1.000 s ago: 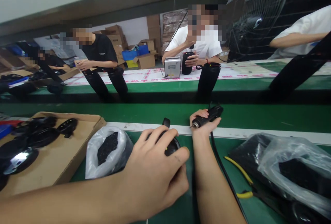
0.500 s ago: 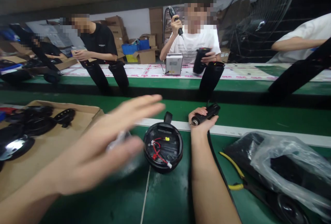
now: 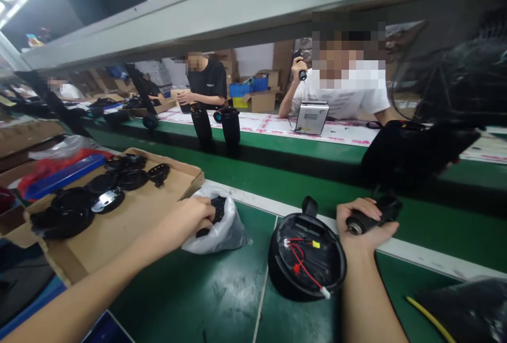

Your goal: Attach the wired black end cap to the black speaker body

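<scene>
Fingers of the right hand (image 3: 371, 238) are closed around a black power screwdriver (image 3: 363, 222), which lies across the upturned palm with its silver collar toward the near side. The left hand (image 3: 195, 217) reaches down into the mouth of a clear plastic bag (image 3: 228, 238), its fingers bent and close together; their tips are hidden, so I cannot tell whether they pinch anything. Around those fingers, small black pieces (image 3: 219, 207) fill the bag's opening.

Between the 2 hands, nearer the right, a round black case (image 3: 282, 278) stands on the green bench (image 3: 222, 293) with its open side up. Inside are red wires with 3 plugs: a yellow plug (image 3: 316, 244), a red plug (image 3: 297, 268) and a white plug (image 3: 325, 293), the last lying at the near rim. A black strap (image 3: 309, 206) stands up from the far rim.

Left of the left hand, a cardboard tray (image 3: 138, 211) holds several black plastic parts (image 3: 132, 179), bunched mostly along its far and left sides. Right of the right forearm lie a dark bag (image 3: 463, 306) and a yellow handle (image 3: 430, 320).
</scene>
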A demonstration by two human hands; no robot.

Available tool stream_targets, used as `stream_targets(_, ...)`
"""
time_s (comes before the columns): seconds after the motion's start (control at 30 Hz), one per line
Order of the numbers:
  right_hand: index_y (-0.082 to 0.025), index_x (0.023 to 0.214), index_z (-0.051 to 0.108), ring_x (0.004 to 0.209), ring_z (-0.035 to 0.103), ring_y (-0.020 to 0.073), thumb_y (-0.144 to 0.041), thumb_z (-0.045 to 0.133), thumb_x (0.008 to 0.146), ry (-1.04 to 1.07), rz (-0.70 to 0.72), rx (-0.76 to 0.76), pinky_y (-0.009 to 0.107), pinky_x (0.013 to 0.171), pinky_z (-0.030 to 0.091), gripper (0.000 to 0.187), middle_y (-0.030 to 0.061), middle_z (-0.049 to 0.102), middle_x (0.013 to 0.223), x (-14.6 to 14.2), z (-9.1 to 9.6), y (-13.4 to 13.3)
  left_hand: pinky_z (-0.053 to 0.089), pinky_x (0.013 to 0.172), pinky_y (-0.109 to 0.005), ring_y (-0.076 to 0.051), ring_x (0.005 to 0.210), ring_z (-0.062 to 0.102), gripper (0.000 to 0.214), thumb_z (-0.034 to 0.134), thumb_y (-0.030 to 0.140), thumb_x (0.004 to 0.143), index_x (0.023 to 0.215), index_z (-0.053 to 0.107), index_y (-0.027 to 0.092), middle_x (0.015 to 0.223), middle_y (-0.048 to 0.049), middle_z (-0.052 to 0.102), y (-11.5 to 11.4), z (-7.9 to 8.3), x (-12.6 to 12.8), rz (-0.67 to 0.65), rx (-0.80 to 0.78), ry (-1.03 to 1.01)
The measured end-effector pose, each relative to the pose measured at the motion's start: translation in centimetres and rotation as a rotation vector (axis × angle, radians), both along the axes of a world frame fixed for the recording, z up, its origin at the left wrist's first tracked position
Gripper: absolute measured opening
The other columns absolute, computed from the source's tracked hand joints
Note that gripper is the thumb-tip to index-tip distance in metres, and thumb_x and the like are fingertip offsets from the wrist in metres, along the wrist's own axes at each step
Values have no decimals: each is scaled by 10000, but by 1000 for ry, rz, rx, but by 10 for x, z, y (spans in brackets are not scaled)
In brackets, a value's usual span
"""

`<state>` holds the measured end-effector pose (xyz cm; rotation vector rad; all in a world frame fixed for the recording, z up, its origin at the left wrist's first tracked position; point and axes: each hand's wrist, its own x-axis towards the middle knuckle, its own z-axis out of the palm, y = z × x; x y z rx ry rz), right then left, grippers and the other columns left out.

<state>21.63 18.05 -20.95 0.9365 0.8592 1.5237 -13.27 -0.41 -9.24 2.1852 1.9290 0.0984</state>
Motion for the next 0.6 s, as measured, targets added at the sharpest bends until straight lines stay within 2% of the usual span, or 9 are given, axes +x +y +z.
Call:
stream_targets(0.17, -83, 924, 563, 571, 436, 77, -312, 718, 931, -97, 23, 107, 163, 536, 440, 276, -24, 449, 701, 6, -20, 11, 497, 775, -320, -157, 834, 602, 182, 646, 297, 896, 813, 634, 136, 913, -24, 632, 5, 8, -9, 23, -26, 19)
stream_targets(0.3, -92, 899, 548, 576, 456, 92, -427, 619, 992, -400, 2, 241, 204, 583, 475, 354, -20, 438, 685, 14, -33, 17, 414, 635, -252, -169, 719, 610, 99, 667, 145, 747, 656, 627, 150, 756, -16, 626, 10, 3, -13, 34, 6, 16)
stream_targets(0.4, -92, 931, 553, 587, 478, 99, -463, 580, 1008, -612, -92, 347, 217, 592, 491, 380, -11, 455, 701, 19, -37, 20, 345, 558, -249, -199, 657, 613, 119, 671, 94, 651, 574, 609, 159, 682, -22, 627, 18, 6, -10, 9, 30, 12)
stream_targets(0.43, -91, 937, 555, 591, 485, 101, -465, 577, 1010, -664, -129, 370, 217, 593, 495, 381, -9, 461, 706, 20, -38, 20, 352, 569, -256, -207, 673, 619, 121, 663, 101, 678, 585, 614, 161, 692, -28, 631, 19, 12, -7, -10, 47, 3)
stream_targets(0.5, -90, 942, 560, 600, 498, 103, -463, 580, 1009, -750, -193, 394, 215, 592, 504, 380, -5, 471, 712, 22, -38, 20, 393, 642, -265, -206, 748, 631, 159, 590, 152, 821, 671, 639, 171, 763, -37, 642, 19, 30, 6, -67, 89, -29)
stream_targets(0.6, -86, 948, 561, 607, 508, 103, -455, 585, 1009, -858, -247, 398, 213, 595, 511, 375, -4, 476, 715, 22, -37, 17, 416, 771, -240, -160, 863, 623, 264, 408, 234, 998, 873, 640, 217, 911, -13, 644, 17, 64, 42, -198, 156, -120)
